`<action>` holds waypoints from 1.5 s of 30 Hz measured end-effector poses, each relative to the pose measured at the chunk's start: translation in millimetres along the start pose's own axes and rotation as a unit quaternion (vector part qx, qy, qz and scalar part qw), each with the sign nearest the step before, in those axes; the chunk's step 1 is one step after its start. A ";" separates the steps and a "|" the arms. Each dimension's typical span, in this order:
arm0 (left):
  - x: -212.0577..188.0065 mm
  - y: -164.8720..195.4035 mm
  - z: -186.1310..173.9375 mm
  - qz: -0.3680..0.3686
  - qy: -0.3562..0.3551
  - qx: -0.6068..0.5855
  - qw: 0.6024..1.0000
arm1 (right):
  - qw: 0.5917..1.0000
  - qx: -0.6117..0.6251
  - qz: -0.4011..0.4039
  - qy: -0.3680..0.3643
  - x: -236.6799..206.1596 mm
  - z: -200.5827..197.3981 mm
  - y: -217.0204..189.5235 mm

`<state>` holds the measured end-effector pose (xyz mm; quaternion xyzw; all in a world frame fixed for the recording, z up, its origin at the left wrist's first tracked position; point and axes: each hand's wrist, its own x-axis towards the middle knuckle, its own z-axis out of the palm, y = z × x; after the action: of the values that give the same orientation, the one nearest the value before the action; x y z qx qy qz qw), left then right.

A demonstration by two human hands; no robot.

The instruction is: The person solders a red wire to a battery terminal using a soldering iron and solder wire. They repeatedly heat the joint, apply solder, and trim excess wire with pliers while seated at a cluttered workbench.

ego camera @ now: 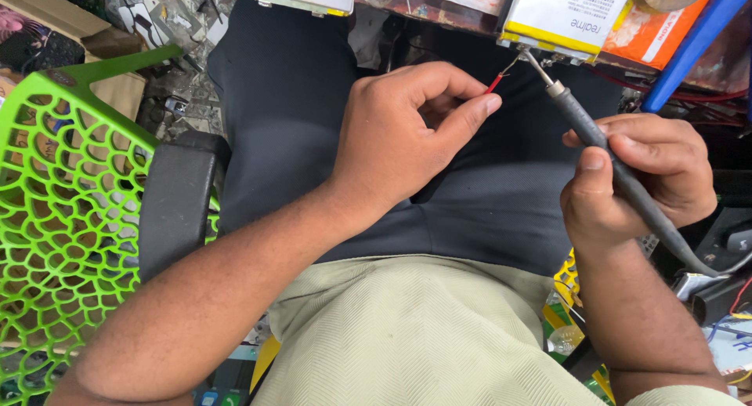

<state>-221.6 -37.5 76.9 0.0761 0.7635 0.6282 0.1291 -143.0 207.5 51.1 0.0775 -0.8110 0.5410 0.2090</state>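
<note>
Pinching a thin red wire (495, 83) between thumb and forefinger, your left hand (403, 132) is making a tight grip, the other fingers curling in toward the palm. Your left forearm is crossing your lap from the lower left, passing over the pale green shirt (407, 343) and the dark trousers (313, 139).

Starting from the left edge, a bright green plastic chair (55, 218) with a lattice of holes is standing beside you, and the black padded armrest (176, 206) of your own seat is sitting just next to it. Past that armrest your left hand is holding the red wire up near the edge of the surface (462, 22), where the bare end of the wire is meeting the tip of a soldering iron (599, 143).

Further right, your right hand (634, 179) is closing around the grey handle of the soldering iron, thumb pressing on one side and fingers wrapping the other (a pen-like grip, firmly shut on the tool). The iron is slanting up and left, its metal tip touching the terminal at the lower corner of a flat white battery pack with yellow edges (568, 14), which is lying on the surface. Its cord is trailing down to the right, toward a clutter of wires. A blue bar (697, 38) is leaning across an orange package (654, 34) at the upper right.
</note>
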 end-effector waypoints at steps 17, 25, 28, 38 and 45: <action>-0.3 -0.8 0.6 -0.004 0.004 -0.009 1.000 | 1.000 -0.001 -0.008 0.010 -2.3 -0.8 4.0; 0.7 -2.0 -0.7 0.006 0.003 0.009 1.000 | 1.000 -0.001 -0.021 0.016 -1.7 -2.6 7.4; 0.0 -1.9 -0.5 0.007 0.005 0.011 1.000 | 1.000 -0.003 -0.024 0.011 -1.0 -2.9 7.8; -0.5 -1.4 -0.1 0.004 0.008 0.003 1.000 | 0.999 0.026 -0.001 0.026 -2.2 1.1 10.2; 0.2 -1.1 0.3 0.001 0.008 0.000 1.000 | 0.999 0.029 -0.012 0.012 -0.5 0.3 15.1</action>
<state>-221.6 -37.4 75.7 0.0718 0.7644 0.6289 0.1228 -148.0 213.2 38.0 0.0867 -0.7913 0.5628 0.2226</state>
